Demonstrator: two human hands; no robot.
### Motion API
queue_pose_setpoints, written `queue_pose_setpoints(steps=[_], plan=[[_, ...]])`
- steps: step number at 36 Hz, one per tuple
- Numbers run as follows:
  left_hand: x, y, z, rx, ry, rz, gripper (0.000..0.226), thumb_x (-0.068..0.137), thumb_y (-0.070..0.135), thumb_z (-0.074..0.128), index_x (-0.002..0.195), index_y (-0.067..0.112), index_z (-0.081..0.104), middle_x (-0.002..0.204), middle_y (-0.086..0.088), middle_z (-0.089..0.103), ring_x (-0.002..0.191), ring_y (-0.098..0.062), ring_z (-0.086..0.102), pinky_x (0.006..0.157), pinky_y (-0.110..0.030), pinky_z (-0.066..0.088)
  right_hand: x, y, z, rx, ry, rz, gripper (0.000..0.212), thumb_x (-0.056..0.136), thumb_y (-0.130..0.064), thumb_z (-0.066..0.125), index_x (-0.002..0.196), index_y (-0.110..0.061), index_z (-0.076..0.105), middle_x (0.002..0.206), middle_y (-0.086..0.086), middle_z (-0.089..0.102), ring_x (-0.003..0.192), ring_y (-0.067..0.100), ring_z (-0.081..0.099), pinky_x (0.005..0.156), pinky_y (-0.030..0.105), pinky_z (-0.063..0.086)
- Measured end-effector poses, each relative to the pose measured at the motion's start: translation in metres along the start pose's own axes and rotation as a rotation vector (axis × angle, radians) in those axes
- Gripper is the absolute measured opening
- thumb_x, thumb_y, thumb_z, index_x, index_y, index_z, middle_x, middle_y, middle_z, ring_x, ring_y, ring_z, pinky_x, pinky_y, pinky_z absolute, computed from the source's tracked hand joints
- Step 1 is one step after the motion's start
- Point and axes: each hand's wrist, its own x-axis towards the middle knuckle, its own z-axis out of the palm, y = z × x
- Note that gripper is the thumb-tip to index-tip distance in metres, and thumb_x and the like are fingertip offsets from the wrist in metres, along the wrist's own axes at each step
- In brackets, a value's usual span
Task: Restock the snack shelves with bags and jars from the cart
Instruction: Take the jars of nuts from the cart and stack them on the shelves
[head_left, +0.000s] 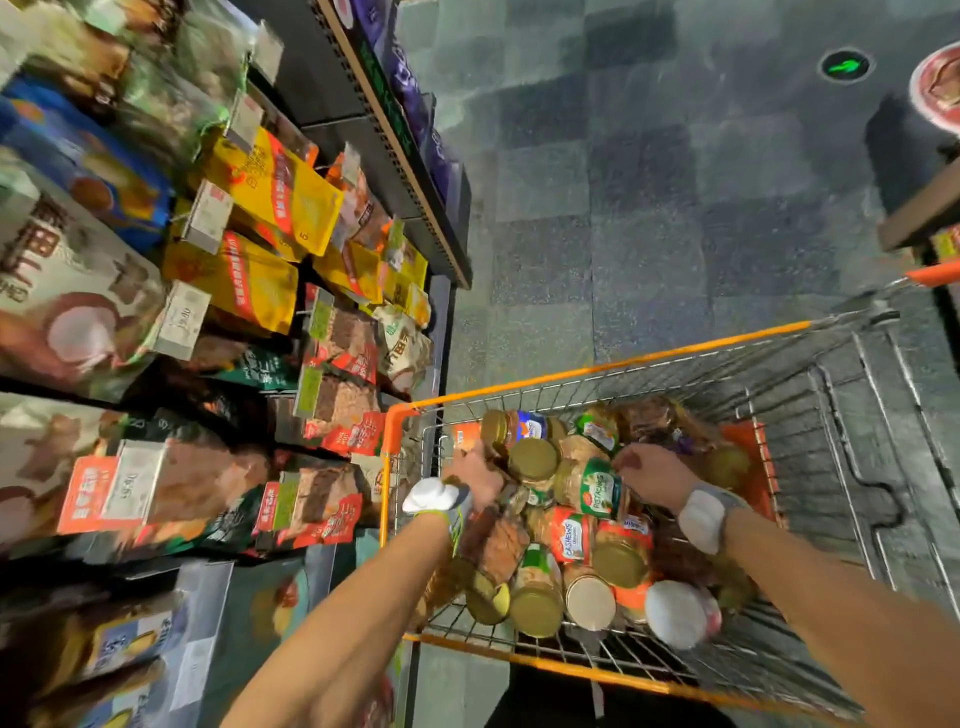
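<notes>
Two labels: pistachios jar (597, 488), cashews jar (571, 536).

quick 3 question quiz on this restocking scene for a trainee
1. True or false: the left hand and the right hand both reach into the cart.
2. On which side of the cart do the shelves stand? A left, B right, C behind the person.
3. Fill in: the right hand touches a green-labelled jar reading ____.
Key: 1 true; 2 A; 3 pistachios.
</notes>
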Motion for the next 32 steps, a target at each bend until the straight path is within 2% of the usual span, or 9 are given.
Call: queue_pose_setpoints(steps=[5,8,11,15,19,23,27,29,32], plan=[[0.015,-0.021,0.009,-0.032,-0.099,0.043,0.039,0.100,0.019,0.051,0.138,0.011,0.049,0.134,-0.015,0.059,0.125,-0.035,0.057,0.103,-0.039,0.043,0.010,-0.036,0.010,0.064,-0.057,-0.079,0.021,0.096,-0.012,0.052,0.086,-0.028,0.061,0.093,0.003,0.072,0.084,0.025,0.069,0.074,0.037,0.057],[0.026,-0.041,0.020,-0.077,-0.125,0.027,0.042,0.102,0.017,0.053,0.142,0.005,0.050,0.143,-0.017,0.055,0.132,-0.033,0.051,0.104,-0.034,0.041,0.019,-0.048,0.021,0.068,-0.068,-0.086,0.016,0.095,-0.014,0.055,0.094,-0.025,0.066,0.089,-0.001,0.072,0.079,0.020,0.070,0.072,0.034,0.057],[0.028,-0.067,0.020,-0.077,-0.055,-0.059,0.040,0.105,0.009,0.042,0.145,0.006,0.045,0.143,-0.014,0.054,0.134,-0.028,0.052,0.087,-0.018,0.045,0.028,-0.063,0.037,0.041,-0.080,-0.113,0.014,0.094,-0.013,0.056,0.100,-0.021,0.067,0.085,0.004,0.071,0.075,0.024,0.068,0.065,0.030,0.051],[0.021,-0.097,0.015,-0.136,-0.092,-0.042,0.038,0.101,0.008,0.047,0.138,0.003,0.052,0.134,-0.018,0.059,0.126,-0.034,0.055,0.098,-0.031,0.043,0.034,-0.074,0.056,0.040,-0.113,-0.075,0.016,0.095,-0.009,0.053,0.105,-0.014,0.065,0.088,0.003,0.072,0.077,0.022,0.068,0.066,0.031,0.054],[0.018,-0.135,0.015,-0.158,-0.116,-0.037,0.037,0.095,0.020,0.053,0.131,0.011,0.061,0.132,-0.016,0.063,0.123,-0.034,0.059,0.101,-0.036,0.047,0.033,-0.089,0.080,0.042,-0.197,-0.068,0.019,0.099,-0.012,0.048,0.095,-0.025,0.062,0.085,0.001,0.074,0.070,0.017,0.068,0.060,0.032,0.056],[0.003,-0.136,0.010,-0.124,-0.128,0.058,0.029,0.099,0.015,0.049,0.121,0.010,0.068,0.124,-0.016,0.067,0.115,-0.033,0.063,0.093,-0.034,0.049,0.030,-0.096,0.094,0.082,-0.263,-0.003,0.019,0.101,-0.014,0.047,0.099,-0.023,0.064,0.086,0.001,0.075,0.074,0.018,0.069,0.074,0.040,0.060],[-0.007,-0.124,0.008,-0.226,0.121,0.245,0.027,0.095,0.009,0.053,0.119,0.011,0.066,0.121,-0.014,0.064,0.109,-0.033,0.063,0.085,-0.035,0.048,0.023,-0.099,0.090,0.019,-0.286,0.011,0.017,0.103,-0.019,0.048,0.110,-0.016,0.063,0.094,0.005,0.073,0.072,0.017,0.070,0.059,0.028,0.057],[-0.014,-0.106,0.009,-0.296,0.253,0.337,0.027,0.094,0.011,0.056,0.117,0.013,0.069,0.117,-0.013,0.066,0.103,-0.035,0.064,0.077,-0.038,0.050,0.020,-0.094,0.085,-0.046,-0.268,-0.011,0.016,0.103,-0.019,0.050,0.111,-0.018,0.063,0.099,0.005,0.073,0.078,0.017,0.071,0.062,0.027,0.057],[-0.019,-0.077,0.020,-0.216,0.189,0.514,0.031,0.090,0.015,0.051,0.117,0.015,0.067,0.121,-0.008,0.064,0.111,-0.030,0.059,0.087,-0.038,0.050,0.010,-0.075,0.076,-0.119,-0.222,-0.015,0.015,0.101,-0.016,0.052,0.104,-0.022,0.066,0.104,0.004,0.072,0.085,0.018,0.068,0.073,0.030,0.056]])
